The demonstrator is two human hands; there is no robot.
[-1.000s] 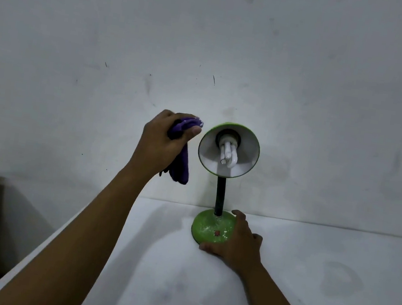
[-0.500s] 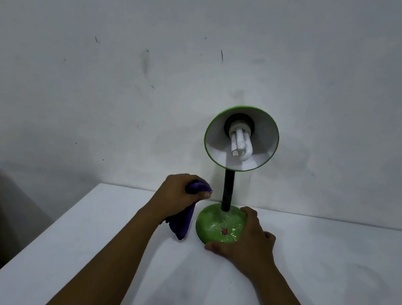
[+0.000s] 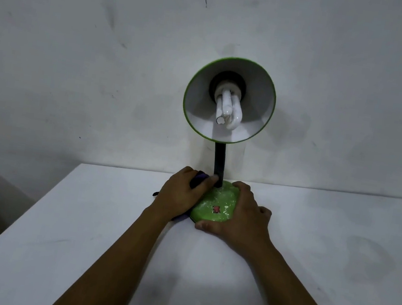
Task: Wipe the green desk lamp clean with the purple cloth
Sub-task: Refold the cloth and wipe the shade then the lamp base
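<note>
The green desk lamp [image 3: 224, 140] stands at the far edge of the white table [image 3: 75, 251], close against the wall [image 3: 78, 55], its shade tipped toward the viewer so the bulb [image 3: 228, 110] shows. Its round base [image 3: 215, 204] carries pale smears around a small red switch [image 3: 216, 209].

The left hand [image 3: 180, 196] sits against the left side of the base, fingers curled round the bunched purple cloth [image 3: 198, 178]; only a little of the cloth peeks out at the knuckles and below the wrist, so how much of it touches the lamp is hard to tell. Its fingertips reach the foot of the black neck [image 3: 219, 164].

The right hand [image 3: 242, 216] rests on the right side of the base, fingers spread and bent over the rim, thumb at the near edge, apparently steadying it.

The smeared top of the base lies just right of the cloth hand, between the two hands. The neck's long axis runs upright, so any stroke along it would go upward from where the left fingers are. The left hand is the nearer to both.
</note>
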